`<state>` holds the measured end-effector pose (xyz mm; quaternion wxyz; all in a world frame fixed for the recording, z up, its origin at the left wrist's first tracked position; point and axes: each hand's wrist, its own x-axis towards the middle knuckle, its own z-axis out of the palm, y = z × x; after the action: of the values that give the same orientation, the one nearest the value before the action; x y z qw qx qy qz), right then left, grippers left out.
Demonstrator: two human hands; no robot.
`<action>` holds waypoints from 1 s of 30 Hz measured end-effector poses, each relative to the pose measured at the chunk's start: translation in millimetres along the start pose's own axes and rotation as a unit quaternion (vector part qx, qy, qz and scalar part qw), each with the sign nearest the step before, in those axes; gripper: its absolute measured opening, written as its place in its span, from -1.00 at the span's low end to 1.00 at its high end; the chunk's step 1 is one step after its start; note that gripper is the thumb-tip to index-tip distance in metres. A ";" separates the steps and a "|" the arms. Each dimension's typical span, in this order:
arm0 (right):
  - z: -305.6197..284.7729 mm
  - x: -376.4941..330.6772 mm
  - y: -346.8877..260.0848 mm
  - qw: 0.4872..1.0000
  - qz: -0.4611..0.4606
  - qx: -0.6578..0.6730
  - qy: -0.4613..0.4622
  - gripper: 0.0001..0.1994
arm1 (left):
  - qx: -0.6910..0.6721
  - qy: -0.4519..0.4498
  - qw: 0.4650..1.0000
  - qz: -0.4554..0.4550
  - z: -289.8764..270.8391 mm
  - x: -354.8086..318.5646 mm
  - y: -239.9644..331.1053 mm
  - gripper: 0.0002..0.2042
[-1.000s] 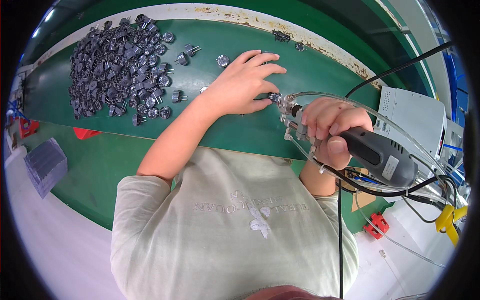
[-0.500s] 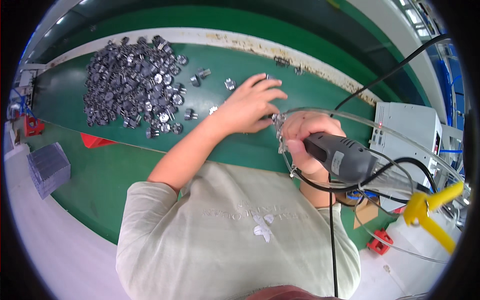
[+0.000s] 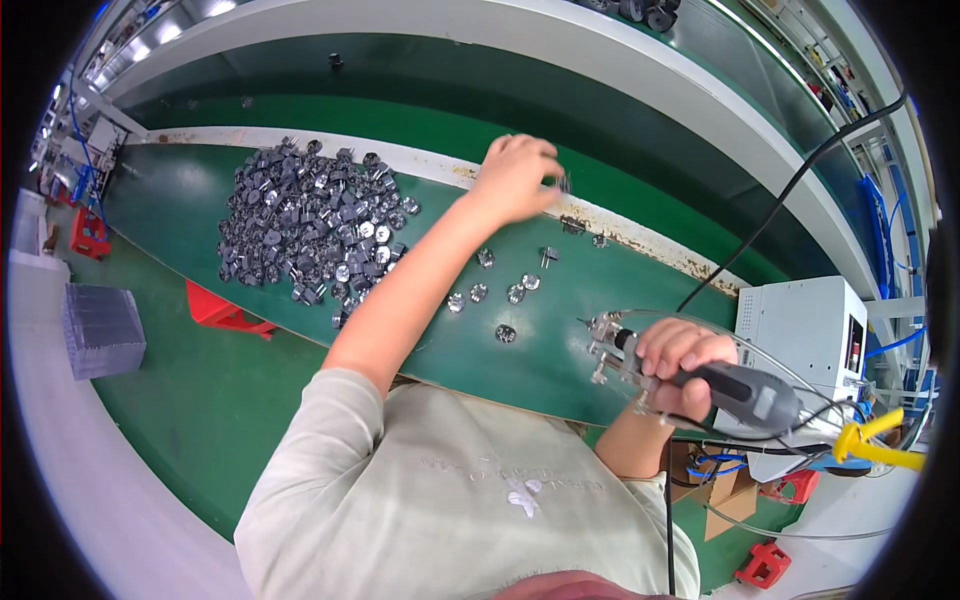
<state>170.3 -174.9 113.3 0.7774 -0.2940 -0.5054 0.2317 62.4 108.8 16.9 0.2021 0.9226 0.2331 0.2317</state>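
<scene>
My left hand [image 3: 517, 178] is stretched over the far white rail, fingers curled and slightly blurred. A small grey part [image 3: 562, 184], smeared by motion, is at its fingertips. My right hand [image 3: 683, 362] is closed around a grey electric screwdriver [image 3: 750, 394] with a clear tube running to its metal nose. The nose points left over the green worktop [image 3: 560, 375]. A round dark part [image 3: 505, 334] lies left of the nose, with several similar metal-faced ones, including a pronged plug part [image 3: 548, 256], farther back.
A large heap of dark plug parts [image 3: 310, 215] covers the left of the worktop. Beyond the white rail [image 3: 440, 168] runs a dark green strip with a loose part [image 3: 335, 61] on it. A white machine [image 3: 790, 325] stands at right, near a black cable [image 3: 800, 175] and a yellow bracket [image 3: 880, 440].
My left hand has moved from the screwdriver's nose, away from me across the rail. My right hand has drawn the screwdriver right and nearer. The whole view has shifted, showing more of the far side.
</scene>
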 end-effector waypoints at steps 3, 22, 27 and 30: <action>-0.5 -11.6 14.2 0.999 0.031 0.005 0.025 -0.64 | 0.102 0.057 0.993 -0.011 42.1 -9.4 -11.1 -0.59; -15.6 -14.6 21.1 0.998 0.038 -0.030 0.033 -0.58 | -0.105 -0.111 0.985 0.085 26.7 -89.9 61.0 -0.81; -23.1 -12.6 19.0 0.997 0.038 -0.059 -0.029 -0.70 | -0.109 -0.094 0.976 0.162 24.1 -92.7 61.9 -0.73; -24.2 -11.2 17.8 0.997 0.043 -0.061 -0.030 -0.71 | -0.054 -0.166 0.979 0.106 14.5 -89.5 67.0 -0.66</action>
<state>187.1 -174.8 86.1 0.7320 -0.3551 -0.5285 0.2424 22.4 3.8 7.5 0.2621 0.9554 0.0837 0.1076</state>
